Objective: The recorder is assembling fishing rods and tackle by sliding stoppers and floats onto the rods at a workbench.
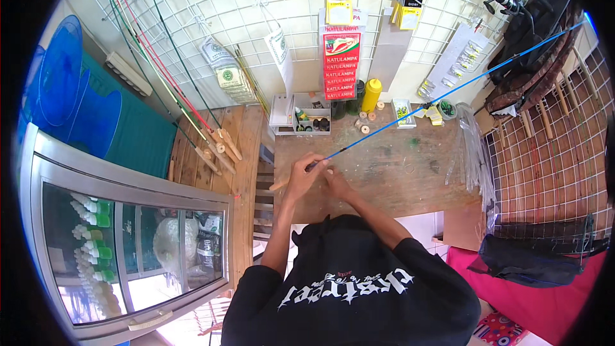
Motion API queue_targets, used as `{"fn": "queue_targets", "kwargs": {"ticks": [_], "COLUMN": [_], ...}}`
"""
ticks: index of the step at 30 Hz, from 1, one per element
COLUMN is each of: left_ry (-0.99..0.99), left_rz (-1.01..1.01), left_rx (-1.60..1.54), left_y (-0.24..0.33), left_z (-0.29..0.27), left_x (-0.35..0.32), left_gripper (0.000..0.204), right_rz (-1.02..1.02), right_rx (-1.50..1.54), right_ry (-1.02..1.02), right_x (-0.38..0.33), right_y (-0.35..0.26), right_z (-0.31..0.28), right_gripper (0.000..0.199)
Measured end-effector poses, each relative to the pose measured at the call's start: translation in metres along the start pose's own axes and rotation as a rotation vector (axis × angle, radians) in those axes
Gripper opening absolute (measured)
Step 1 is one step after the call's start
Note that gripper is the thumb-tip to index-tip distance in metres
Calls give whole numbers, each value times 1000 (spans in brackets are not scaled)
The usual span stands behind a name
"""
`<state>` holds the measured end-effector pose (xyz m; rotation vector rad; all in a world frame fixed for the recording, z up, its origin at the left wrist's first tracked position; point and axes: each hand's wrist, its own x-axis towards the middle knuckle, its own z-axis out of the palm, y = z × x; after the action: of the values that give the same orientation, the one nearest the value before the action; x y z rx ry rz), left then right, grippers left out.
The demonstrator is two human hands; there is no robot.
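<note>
A thin blue fishing rod slants across the bench, its tip far up at the right. Its pale wooden handle end sticks out on the left of my left hand. That hand is closed around the rod near the handle, just above the bench's front part. Close beside it, slightly below the rod, is my right hand, fingers curled together. Whatever is between those fingers is too small to make out.
A wooden workbench spans the middle. Along its back stand a compartment tray, a yellow squeeze bottle, small wooden spools and a white tray. Clear plastic sleeves lie at right. More rods lean left, beside a glass cabinet.
</note>
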<state>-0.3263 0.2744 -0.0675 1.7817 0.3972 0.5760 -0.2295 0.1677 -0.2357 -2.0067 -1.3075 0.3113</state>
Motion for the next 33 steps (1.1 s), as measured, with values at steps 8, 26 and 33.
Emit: {"fn": "queue_targets", "kwargs": {"ticks": [8, 26, 33], "left_ry": [-85, 68, 145], "left_rz": [40, -65, -40], "left_rx": [-124, -493, -526], "left_y": [12, 2, -7], "left_z": [25, 134, 170], "left_x": [6, 39, 43], "left_gripper": [16, 27, 29], "right_rz": [137, 428, 373], "right_rx": [54, 264, 127], "right_ry": [-179, 246, 266], "right_x": [-15, -104, -130], "right_y": [23, 67, 90], "right_z": [-5, -149, -165], "right_gripper": [39, 32, 26]}}
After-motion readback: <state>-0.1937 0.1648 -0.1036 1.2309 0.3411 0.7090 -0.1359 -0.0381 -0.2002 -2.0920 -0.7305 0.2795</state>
